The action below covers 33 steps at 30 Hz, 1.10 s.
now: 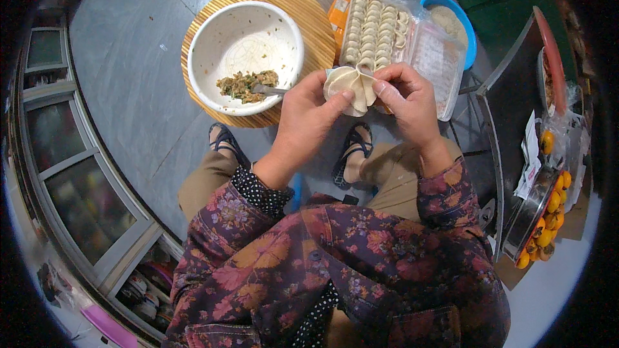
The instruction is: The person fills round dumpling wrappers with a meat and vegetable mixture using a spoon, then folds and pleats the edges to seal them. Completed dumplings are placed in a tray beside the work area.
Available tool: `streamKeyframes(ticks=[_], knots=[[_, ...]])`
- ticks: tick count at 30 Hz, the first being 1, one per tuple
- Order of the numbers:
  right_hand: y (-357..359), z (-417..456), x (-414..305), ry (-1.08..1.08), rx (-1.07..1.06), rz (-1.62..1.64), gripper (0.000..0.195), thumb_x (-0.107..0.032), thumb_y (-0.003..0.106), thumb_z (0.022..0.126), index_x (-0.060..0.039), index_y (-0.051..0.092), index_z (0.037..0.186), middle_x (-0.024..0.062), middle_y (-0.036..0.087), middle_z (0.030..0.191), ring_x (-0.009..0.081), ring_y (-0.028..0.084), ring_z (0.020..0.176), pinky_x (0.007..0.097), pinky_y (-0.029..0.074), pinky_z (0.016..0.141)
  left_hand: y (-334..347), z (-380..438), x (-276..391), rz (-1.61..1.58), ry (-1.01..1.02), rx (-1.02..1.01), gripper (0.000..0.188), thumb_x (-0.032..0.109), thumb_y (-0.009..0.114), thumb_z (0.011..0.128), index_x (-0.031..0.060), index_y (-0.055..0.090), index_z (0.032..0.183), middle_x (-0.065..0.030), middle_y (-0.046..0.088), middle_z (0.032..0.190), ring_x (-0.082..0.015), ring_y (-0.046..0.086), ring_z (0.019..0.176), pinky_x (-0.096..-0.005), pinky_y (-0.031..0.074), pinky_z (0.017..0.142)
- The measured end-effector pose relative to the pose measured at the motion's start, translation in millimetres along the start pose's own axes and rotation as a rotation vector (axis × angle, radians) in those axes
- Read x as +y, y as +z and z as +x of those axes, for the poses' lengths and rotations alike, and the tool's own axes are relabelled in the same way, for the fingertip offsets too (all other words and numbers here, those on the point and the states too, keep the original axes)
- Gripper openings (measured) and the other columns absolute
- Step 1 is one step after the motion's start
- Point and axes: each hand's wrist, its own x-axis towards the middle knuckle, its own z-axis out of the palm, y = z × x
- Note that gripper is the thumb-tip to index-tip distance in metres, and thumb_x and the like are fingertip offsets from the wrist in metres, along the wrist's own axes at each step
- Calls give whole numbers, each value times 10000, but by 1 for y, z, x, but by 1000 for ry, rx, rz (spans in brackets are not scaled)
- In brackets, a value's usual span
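Between my hands is a round dough wrapper (342, 86), gathered into folds along its right side. My left hand (312, 111) holds it with the thumb across the front. The right hand (406, 99) pinches its upper right edge between thumb and fingertips. Left of them, a white bowl (195, 65) holds a clump of chopped filling (246, 87) in its lower part. A metal utensil (271, 90) rests in that filling, its far end passing behind my left hand. Just beyond the wrapper, a plastic tray holds rows of folded dumplings (370, 26).
The bowl stands on a round wooden stool top (316, 21). Right of the dumplings are a clear plastic lid (437, 65) and a blue basin (470, 43) of pale powder. Orange fruits (546, 232) lie on a surface at far right. Glass-paned cabinet doors (89, 193) line the left.
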Motion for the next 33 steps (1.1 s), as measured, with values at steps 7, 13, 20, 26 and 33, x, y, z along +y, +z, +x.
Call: streamKeyframes(ticks=[7,13,20,26,33], knots=[[8,11,2,255,-36,560,162,-135,602,881,-16,579,988,12,610,829,80,569,746,220,461,641,-5,4,-5,-262,-86,-48,323,110,613,874,-39,534,1150,-70,627,1011,-114,594,887,-253,488,787],[4,9,9,184,-132,335,169,-115,634,863,-12,591,990,16,606,864,86,569,771,226,461,707,-6,4,-2,-271,-89,-55,305,99,637,853,2,544,1128,-57,635,1001,-119,615,851,-247,507,740],[4,13,8,231,-29,593,130,-102,632,865,-27,591,962,18,616,867,93,575,775,228,468,709,-11,2,1,-297,-107,-51,328,111,609,873,-23,519,1159,-75,617,1038,-129,601,902,-261,501,784],[6,17,3,212,-62,767,119,-101,606,881,-31,574,971,41,625,890,122,601,800,259,497,755,-15,-1,4,-487,-141,-92,341,114,609,874,-33,506,1165,-94,599,1093,-145,598,960,-274,505,814],[10,20,0,172,-63,741,127,-116,592,892,-31,563,982,52,632,901,142,623,806,298,527,733,-25,-2,-2,-370,-156,-135,336,130,637,853,-37,526,1123,-85,621,1032,-139,608,897,-263,499,769]])
